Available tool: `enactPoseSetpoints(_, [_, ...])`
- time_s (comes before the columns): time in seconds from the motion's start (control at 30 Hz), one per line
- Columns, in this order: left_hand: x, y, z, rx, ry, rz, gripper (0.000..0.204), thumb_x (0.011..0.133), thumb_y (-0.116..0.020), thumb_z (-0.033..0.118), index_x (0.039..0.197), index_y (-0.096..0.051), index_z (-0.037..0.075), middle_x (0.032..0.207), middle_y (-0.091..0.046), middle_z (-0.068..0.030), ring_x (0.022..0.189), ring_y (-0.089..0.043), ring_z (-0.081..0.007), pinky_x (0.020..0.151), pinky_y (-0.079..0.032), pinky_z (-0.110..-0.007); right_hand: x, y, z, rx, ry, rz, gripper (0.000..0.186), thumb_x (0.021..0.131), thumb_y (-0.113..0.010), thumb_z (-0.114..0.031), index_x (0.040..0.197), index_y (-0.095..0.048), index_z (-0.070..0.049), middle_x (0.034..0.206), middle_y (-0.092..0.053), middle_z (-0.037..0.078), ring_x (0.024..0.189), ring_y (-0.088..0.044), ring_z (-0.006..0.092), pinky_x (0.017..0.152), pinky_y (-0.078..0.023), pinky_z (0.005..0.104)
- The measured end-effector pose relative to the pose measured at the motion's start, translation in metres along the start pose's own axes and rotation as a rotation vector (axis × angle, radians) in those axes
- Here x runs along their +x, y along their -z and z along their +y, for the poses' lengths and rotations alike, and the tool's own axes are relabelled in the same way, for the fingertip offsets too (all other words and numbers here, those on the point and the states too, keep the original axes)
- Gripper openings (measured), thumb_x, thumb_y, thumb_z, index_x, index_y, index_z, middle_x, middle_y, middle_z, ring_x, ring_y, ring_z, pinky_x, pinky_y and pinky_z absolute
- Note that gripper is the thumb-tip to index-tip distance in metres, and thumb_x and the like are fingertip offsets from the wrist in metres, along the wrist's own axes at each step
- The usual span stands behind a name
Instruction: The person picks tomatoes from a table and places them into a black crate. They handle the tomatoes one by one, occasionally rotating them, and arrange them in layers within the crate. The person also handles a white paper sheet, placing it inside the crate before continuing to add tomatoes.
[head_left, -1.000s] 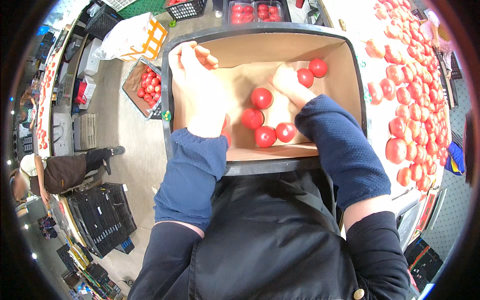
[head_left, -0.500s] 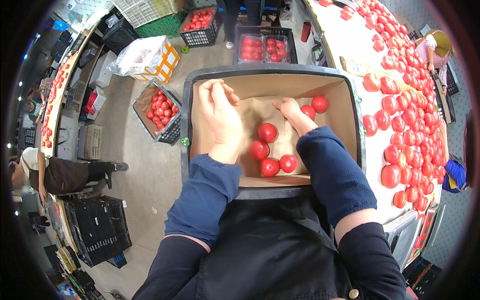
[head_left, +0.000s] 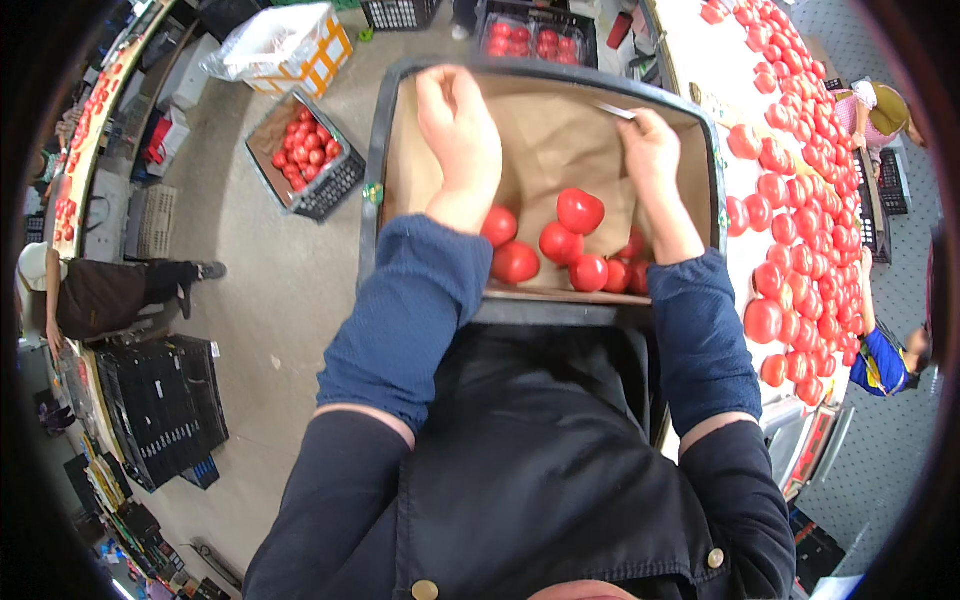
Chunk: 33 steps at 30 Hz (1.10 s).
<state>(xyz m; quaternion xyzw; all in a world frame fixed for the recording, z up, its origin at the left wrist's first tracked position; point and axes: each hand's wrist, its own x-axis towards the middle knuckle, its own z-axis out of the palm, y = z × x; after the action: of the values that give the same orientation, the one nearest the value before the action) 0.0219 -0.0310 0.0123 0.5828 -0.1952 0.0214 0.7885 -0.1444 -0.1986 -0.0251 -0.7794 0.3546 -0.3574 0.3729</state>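
Observation:
A dark plastic crate (head_left: 376,150) lined with brown paper (head_left: 555,130) stands before me. Several red tomatoes (head_left: 581,211) lie together at its near side, some partly behind my forearms. My left hand (head_left: 464,130) is by the far left wall, fingers curled near the rim; what they hold, if anything, is hidden. Over the right part of the crate, my right hand (head_left: 652,155) is closed in a pinch. A thin pale strip (head_left: 615,111) juts from its fingertips; I cannot make out whether it is a paper edge or a separate piece.
On the right, a long white table (head_left: 700,50) carries many tomatoes. A smaller lined crate of tomatoes (head_left: 300,150) sits on the floor at left, near an orange-and-white box (head_left: 310,50). Black stacked crates (head_left: 165,410) and a person in a dark apron (head_left: 110,295) are farther left.
My right hand has moved up and right from the middle of the lining, now with the thin strip. My left hand has moved to the far rim. The tomatoes have shifted toward the crate's near side.

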Motion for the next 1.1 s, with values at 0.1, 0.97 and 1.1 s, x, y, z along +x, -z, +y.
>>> enactPoseSetpoints(0.1, [0.002, 0.001, -0.003, 0.033, -0.027, 0.061, 0.013, 0.092, -0.057, 0.013, 0.098, -0.056, 0.001, 0.093, -0.06, -0.0099, 0.086, -0.057, -0.02, 0.079, -0.046, -0.034, -0.006, 0.029, 0.001, 0.124, 0.031, 0.119, 0.013, 0.089, -0.066, -0.009, 0.098, -0.068, -0.001, 0.08, -0.065, 0.004, 0.074, -0.057, 0.0105, 0.072, -0.047, 0.0271])
enactPoseSetpoints(0.97, [0.025, 0.02, 0.006, -0.255, -0.003, 0.143, 0.025, 0.096, -0.058, 0.009, 0.116, -0.053, -0.005, 0.108, -0.063, -0.0101, 0.091, -0.06, -0.0168, 0.079, -0.051, -0.032, 0.003, 0.015, -0.062, -0.913, 0.257, -0.563, 0.033, 0.091, -0.057, -0.029, 0.108, -0.067, -0.004, 0.095, -0.07, 0.017, 0.087, -0.067, 0.0306, 0.078, -0.051, 0.0403])
enactPoseSetpoints(1.1, [0.022, 0.012, 0.0, -0.133, -0.077, 0.1, 0.019, 0.097, -0.057, 0.009, 0.109, -0.059, -0.005, 0.104, -0.065, -0.0084, 0.091, -0.06, -0.0152, 0.081, -0.048, -0.03, -0.071, -0.056, 0.009, -0.09, -0.383, -0.921, 0.034, 0.095, -0.049, -0.027, 0.115, -0.067, -0.006, 0.113, -0.067, 0.019, 0.106, -0.063, 0.0282, 0.089, -0.047, 0.0386])
